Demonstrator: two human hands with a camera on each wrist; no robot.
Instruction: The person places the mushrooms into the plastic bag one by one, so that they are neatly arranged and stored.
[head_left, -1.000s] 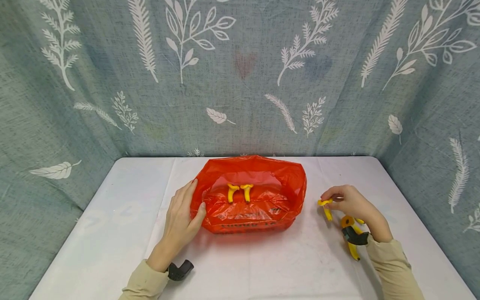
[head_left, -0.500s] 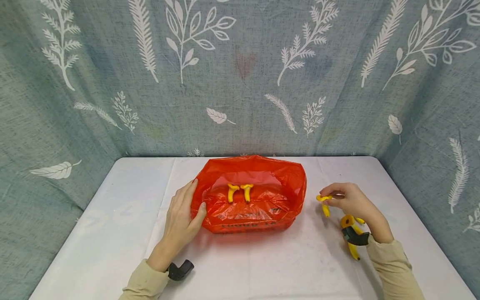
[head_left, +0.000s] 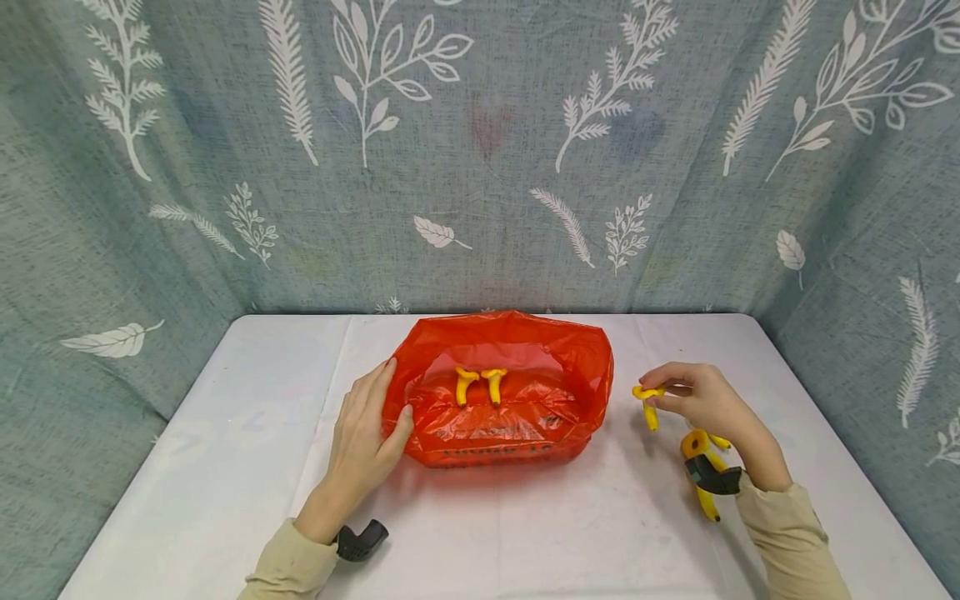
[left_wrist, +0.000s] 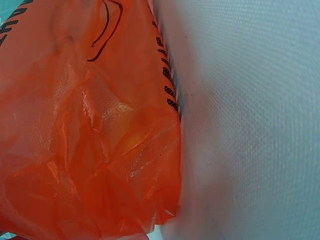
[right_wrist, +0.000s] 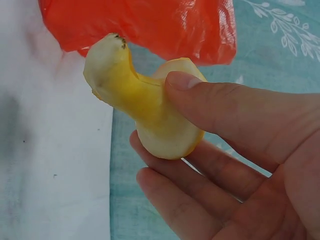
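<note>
In the head view a red plastic bag (head_left: 510, 429) stands with its mouth wide at the middle of the table. Inside lie two yellow chanterelle-like mushrooms (head_left: 494, 386), side by side. My left hand (head_left: 358, 433) rests against the bag's left side, fingers extended and thumb spread over the rim. To the right of the bag, my right hand (head_left: 701, 404) holds another yellow mushroom (right_wrist: 150, 107) above the table. The right wrist view shows the thumb on its stem and fingers behind the cap. Several more yellow mushrooms (head_left: 707, 504) lie under the right wrist, partly hidden.
A white cloth covers the table (head_left: 187, 483). Grey-green curtains (head_left: 480, 208) with white leaf prints stand behind it and on both sides. Black camera mounts (head_left: 362, 542) sit on both wrists.
My right hand has lifted its mushroom slightly up and away from the table. The left hand and the bag have stayed in place.
</note>
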